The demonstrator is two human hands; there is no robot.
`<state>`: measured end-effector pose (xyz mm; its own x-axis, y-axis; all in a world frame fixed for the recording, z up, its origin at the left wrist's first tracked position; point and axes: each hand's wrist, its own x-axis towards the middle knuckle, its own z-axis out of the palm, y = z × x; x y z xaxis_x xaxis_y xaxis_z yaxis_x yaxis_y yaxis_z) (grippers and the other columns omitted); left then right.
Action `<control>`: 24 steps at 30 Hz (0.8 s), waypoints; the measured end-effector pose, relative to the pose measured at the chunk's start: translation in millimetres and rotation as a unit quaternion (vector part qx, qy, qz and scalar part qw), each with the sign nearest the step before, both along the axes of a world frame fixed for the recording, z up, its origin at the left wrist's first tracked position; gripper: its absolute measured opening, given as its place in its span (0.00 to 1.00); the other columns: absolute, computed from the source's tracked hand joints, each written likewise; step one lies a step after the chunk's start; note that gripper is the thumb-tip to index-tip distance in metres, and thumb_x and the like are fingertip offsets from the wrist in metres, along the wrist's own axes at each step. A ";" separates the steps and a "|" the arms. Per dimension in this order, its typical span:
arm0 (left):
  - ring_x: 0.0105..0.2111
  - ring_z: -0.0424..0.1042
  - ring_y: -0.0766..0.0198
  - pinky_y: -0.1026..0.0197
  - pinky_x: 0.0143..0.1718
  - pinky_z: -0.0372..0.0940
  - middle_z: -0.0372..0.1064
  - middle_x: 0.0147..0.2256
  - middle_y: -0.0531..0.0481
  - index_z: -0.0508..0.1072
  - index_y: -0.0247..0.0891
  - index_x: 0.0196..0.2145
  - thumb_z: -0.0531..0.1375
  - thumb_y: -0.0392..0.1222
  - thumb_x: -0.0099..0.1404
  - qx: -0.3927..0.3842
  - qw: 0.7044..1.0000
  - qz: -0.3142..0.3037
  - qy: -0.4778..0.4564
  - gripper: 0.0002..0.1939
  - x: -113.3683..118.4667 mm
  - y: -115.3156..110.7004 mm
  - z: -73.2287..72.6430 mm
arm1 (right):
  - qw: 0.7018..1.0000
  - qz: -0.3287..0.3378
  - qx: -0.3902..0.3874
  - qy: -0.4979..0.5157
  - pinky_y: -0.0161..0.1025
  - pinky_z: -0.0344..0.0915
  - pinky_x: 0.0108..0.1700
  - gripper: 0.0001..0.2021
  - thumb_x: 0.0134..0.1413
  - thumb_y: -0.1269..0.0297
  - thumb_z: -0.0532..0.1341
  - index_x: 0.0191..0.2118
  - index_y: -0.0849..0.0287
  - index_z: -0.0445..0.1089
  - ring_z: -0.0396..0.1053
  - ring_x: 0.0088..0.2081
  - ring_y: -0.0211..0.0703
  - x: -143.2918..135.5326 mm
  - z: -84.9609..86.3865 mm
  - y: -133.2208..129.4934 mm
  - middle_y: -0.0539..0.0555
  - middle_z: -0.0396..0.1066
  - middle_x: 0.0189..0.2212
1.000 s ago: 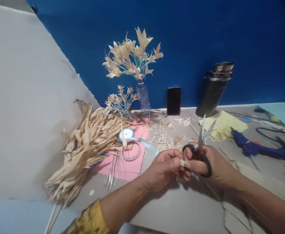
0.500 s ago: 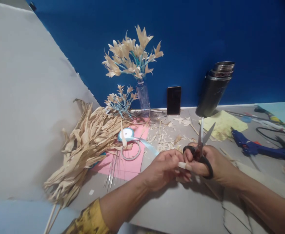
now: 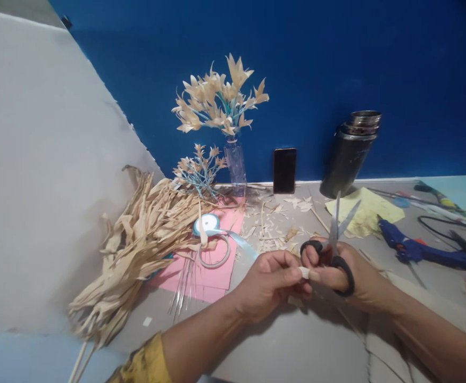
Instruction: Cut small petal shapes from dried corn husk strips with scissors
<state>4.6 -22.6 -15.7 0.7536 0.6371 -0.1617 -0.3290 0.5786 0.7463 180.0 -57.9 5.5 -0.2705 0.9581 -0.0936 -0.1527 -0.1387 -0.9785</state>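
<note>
My left hand (image 3: 271, 282) pinches a small pale piece of dried husk (image 3: 304, 272) between thumb and fingers. My right hand (image 3: 356, 276) has its fingers through the black handles of a pair of scissors (image 3: 334, 231), whose blades stand apart and point up, away from the husk. The right thumb tip meets the other end of the husk piece. Part of the piece is hidden by the fingers. Beyond the hands lie many husk scraps (image 3: 273, 223). To the left, a roll of light blue ribbon (image 3: 208, 223) rests on pink paper (image 3: 217, 276), one end trailing towards my left hand.
A heap of dried husks (image 3: 145, 239) lies left. Husk flowers (image 3: 217, 96) stand in a clear bottle (image 3: 236, 165). A phone (image 3: 284, 170) and a metal flask (image 3: 348, 157) lean at the blue wall. On the right lie yellow paper (image 3: 366, 213) and a blue glue gun (image 3: 424, 247).
The fingertips of both hands have come closer together on the husk piece, so less of it shows. The scissors have swung slightly right. The whole view has shifted a little.
</note>
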 end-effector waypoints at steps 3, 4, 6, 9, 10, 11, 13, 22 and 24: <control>0.27 0.72 0.64 0.60 0.33 0.67 0.69 0.27 0.49 0.67 0.34 0.26 0.72 0.46 0.51 -0.021 1.000 0.019 -0.009 0.18 -0.2 2.1 3.5 | 1.000 -0.003 0.016 -0.006 0.36 0.59 0.28 0.15 0.47 0.57 0.70 0.28 0.57 0.62 0.67 0.26 0.41 3.5 -3.0 2.3 0.49 0.71 0.22; 0.27 0.71 0.64 0.60 0.33 0.67 0.68 0.28 0.50 0.67 0.35 0.27 0.71 0.46 0.53 -0.031 0.999 0.035 -0.013 0.17 -0.7 3.5 5.0 | 1.000 -0.017 0.024 -0.006 0.35 0.57 0.28 0.15 0.47 0.57 0.70 0.29 0.57 0.63 0.65 0.26 0.40 4.9 -4.2 3.5 0.48 0.69 0.22; 0.27 0.70 0.66 0.62 0.33 0.66 0.67 0.28 0.51 0.67 0.35 0.28 0.68 0.46 0.57 -0.042 0.996 0.079 -0.009 0.15 -1.6 6.2 7.5 | 0.998 -0.058 0.035 -0.011 0.34 0.54 0.27 0.15 0.46 0.57 0.70 0.29 0.57 0.64 0.60 0.24 0.36 7.0 -5.5 5.9 0.45 0.64 0.21; 0.26 0.68 0.68 0.63 0.31 0.63 0.67 0.27 0.52 0.68 0.35 0.32 0.69 0.45 0.57 -0.016 0.994 0.109 0.024 0.15 -0.5 6.6 7.3 | 0.994 -0.099 0.033 -0.044 0.35 0.51 0.26 0.15 0.46 0.55 0.70 0.27 0.57 0.64 0.53 0.23 0.35 6.4 -3.0 8.1 0.43 0.58 0.20; 0.25 0.68 0.68 0.63 0.31 0.63 0.67 0.26 0.52 0.68 0.36 0.33 0.70 0.45 0.55 0.000 0.994 0.105 0.036 0.16 0.5 5.6 6.2 | 0.992 -0.105 0.035 -0.060 0.35 0.51 0.27 0.16 0.46 0.54 0.69 0.27 0.57 0.64 0.53 0.23 0.35 5.3 -1.6 8.2 0.43 0.58 0.20; 0.25 0.67 0.68 0.63 0.30 0.62 0.66 0.25 0.53 0.69 0.35 0.33 0.71 0.44 0.54 0.017 0.994 0.103 0.044 0.16 1.8 4.3 4.8 | 0.990 -0.110 0.039 -0.073 0.35 0.52 0.27 0.16 0.47 0.53 0.69 0.27 0.57 0.65 0.54 0.24 0.36 3.9 -0.4 8.0 0.44 0.59 0.20; 0.24 0.66 0.69 0.64 0.28 0.60 0.66 0.25 0.53 0.69 0.35 0.32 0.72 0.43 0.50 0.041 0.992 0.105 0.048 0.18 4.4 1.5 2.0 | 0.987 -0.123 0.047 -0.089 0.36 0.55 0.29 0.16 0.46 0.53 0.69 0.28 0.58 0.66 0.57 0.26 0.38 0.4 0.5 7.0 0.46 0.62 0.22; 0.21 0.61 0.71 0.67 0.24 0.56 0.66 0.22 0.54 0.69 0.35 0.28 0.74 0.46 0.48 0.038 0.988 0.132 0.075 0.20 6.9 3.9 -9.7 | 0.991 -0.130 -0.010 0.008 0.33 0.62 0.27 0.19 0.36 0.58 0.75 0.29 0.59 0.66 0.66 0.23 0.37 -19.6 -11.3 5.7 0.46 0.68 0.21; 0.19 0.61 0.71 0.67 0.22 0.55 0.65 0.20 0.53 0.69 0.34 0.26 0.75 0.48 0.44 0.020 0.990 0.127 0.066 0.22 8.0 6.7 -13.8 | 0.992 -0.119 -0.020 0.034 0.33 0.64 0.26 0.19 0.35 0.58 0.74 0.29 0.58 0.65 0.68 0.22 0.39 -21.3 -13.3 7.2 0.46 0.68 0.19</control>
